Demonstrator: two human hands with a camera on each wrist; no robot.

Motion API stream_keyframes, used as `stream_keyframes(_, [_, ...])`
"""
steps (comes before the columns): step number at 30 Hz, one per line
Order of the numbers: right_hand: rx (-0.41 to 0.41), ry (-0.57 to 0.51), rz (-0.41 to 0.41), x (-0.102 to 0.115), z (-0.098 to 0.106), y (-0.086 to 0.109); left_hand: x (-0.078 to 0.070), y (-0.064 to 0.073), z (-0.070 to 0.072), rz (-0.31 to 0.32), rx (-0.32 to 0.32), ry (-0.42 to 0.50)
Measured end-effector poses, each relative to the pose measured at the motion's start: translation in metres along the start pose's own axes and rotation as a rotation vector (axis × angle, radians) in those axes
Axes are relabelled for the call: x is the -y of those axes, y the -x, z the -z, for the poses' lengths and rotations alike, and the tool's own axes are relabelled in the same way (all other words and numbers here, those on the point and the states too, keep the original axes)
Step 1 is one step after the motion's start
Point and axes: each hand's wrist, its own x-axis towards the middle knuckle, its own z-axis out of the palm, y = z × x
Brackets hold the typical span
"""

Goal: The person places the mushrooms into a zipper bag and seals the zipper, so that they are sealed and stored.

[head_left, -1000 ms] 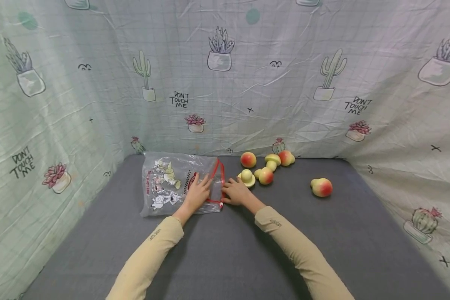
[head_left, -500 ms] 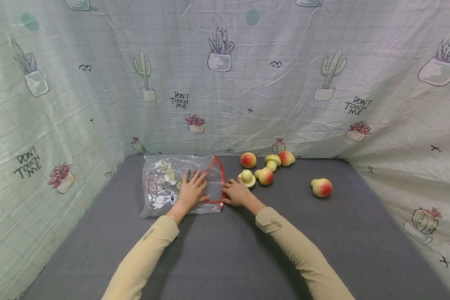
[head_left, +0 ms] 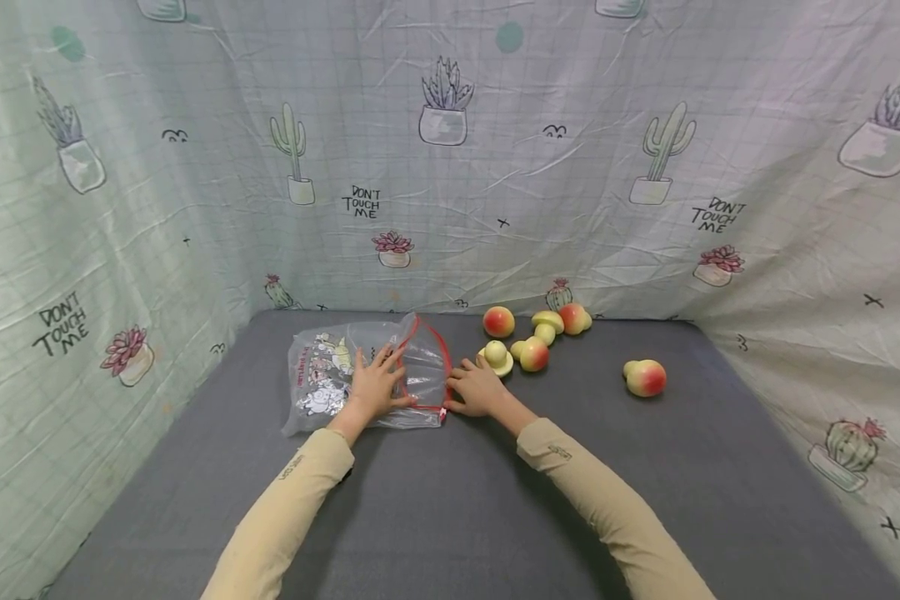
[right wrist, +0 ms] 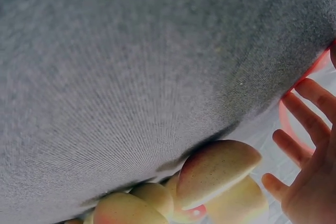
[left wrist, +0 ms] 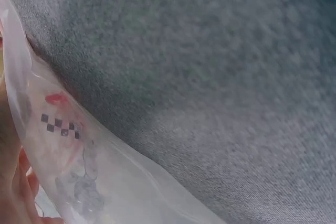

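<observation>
A clear plastic bag (head_left: 318, 379) with printed cartoon figures lies flat on the grey surface, its red-edged mouth facing right. On the bag's upper layer rests my left hand (head_left: 373, 385), fingers spread, near the mouth. My right hand (head_left: 480, 387) touches the lower red edge (head_left: 447, 362) with its fingertips; in the right wrist view its fingers (right wrist: 307, 119) look extended. The bag's mouth gapes between both hands. Just beyond the right hand lies a yellow toy mushroom (head_left: 497, 357). In the left wrist view the bag (left wrist: 79, 166) partly hides the left hand (left wrist: 16, 187).
Several red-and-yellow toy mushrooms lie behind the right hand, including one (head_left: 534, 354) near the middle and one (head_left: 498, 322) at the back. Another toy mushroom (head_left: 647, 377) lies apart at the right. A cactus-print cloth (head_left: 495, 183) hangs behind and along both sides.
My left hand has slid left and drawn the bag's upper layer with it, so the red-edged mouth gapes wider and the bag wrinkles. My right hand has stayed at the lower edge.
</observation>
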Motion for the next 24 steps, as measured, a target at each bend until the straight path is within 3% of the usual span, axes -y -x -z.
stream_keyframes(6, [0.002,0.024,-0.007,0.0019,-0.0019,0.0011,0.0020,0.0043,-0.0007,0.004,-0.008,0.053])
stream_keyframes(16, [0.012,0.050,-0.003,0.0035,0.0009,0.0025,-0.0009,0.0038,-0.0031,0.000,0.065,-0.019])
stream_keyframes(24, [-0.026,0.038,0.027,0.0046,-0.0008,0.0058,-0.0008,0.0046,-0.0066,-0.013,0.045,-0.026])
